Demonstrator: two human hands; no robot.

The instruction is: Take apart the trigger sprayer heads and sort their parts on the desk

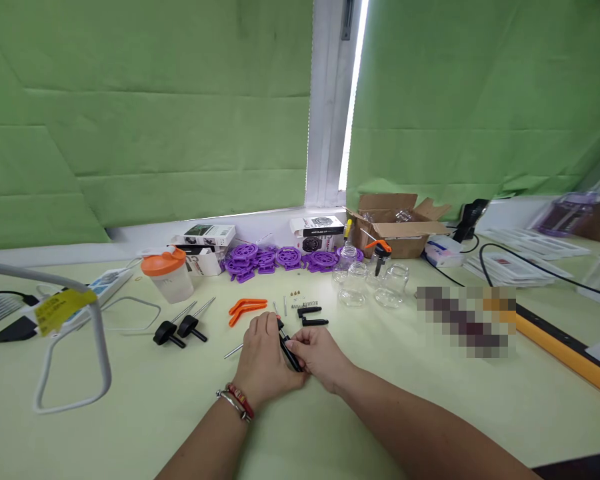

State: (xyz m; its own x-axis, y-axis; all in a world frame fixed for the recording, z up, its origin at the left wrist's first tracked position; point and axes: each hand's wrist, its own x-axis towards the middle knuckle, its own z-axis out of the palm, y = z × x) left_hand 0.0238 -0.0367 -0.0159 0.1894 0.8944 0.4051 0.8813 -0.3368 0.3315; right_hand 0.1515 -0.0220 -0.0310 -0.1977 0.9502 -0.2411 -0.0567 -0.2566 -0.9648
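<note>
I've got the black part just in front and to the right of the orange levers, and both grips are on it: left grip wrapped over its far end, clenched, right grip pinching its side, thumb to finger. Looks like left steadies, right does the fine work; the part slants, probably to give the pinch clear access. Can't tell if it touches the surface. One metal rod pokes out left of the left grip; can't tell if it's joined to the part. Small stuff seems fanned around the levers for easy reach. Counts: two levers, side by side; two black knobs with rods, left of the levers; right of them, two springs, two black clips, what look like three brass bits, and at least two metal pins. Behind the levers, one heap of purple discs, overlapped, no count, likely parked there as stock. Behind and right: glass jars, several, overlapping, one topped with an orange-handled piece; then one carton. Behind and left: one orange-lidded cup.
</note>
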